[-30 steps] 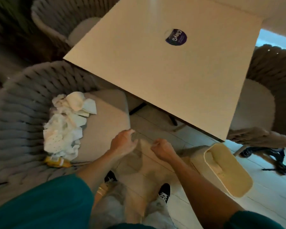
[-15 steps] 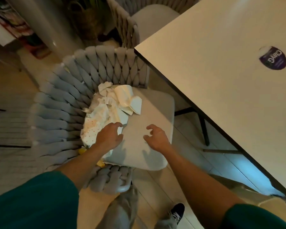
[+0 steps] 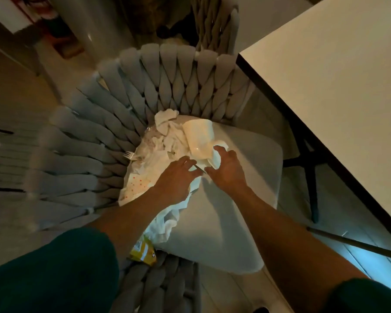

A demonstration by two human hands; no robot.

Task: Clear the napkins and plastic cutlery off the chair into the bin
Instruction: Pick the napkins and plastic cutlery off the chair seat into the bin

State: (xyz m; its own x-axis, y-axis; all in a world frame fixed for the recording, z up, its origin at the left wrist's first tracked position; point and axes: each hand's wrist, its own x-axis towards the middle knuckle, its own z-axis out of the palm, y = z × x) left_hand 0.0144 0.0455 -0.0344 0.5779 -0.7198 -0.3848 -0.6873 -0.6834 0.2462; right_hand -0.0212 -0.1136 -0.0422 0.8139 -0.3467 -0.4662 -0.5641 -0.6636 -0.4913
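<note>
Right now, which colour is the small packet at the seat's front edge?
Yellow packet, with dark print; head view.

Napkins (image 3: 165,145) lie on chair (image 3: 224,199), left of table (image 3: 336,86).

Two bare forearms run out of short, dark teal sleeves: the left sleeve (image 3: 52,272) is loose and wide, the right sleeve (image 3: 366,297) shows only its edge. The left hand (image 3: 176,179) and right hand (image 3: 228,170) wear no gloves or rings.
</note>
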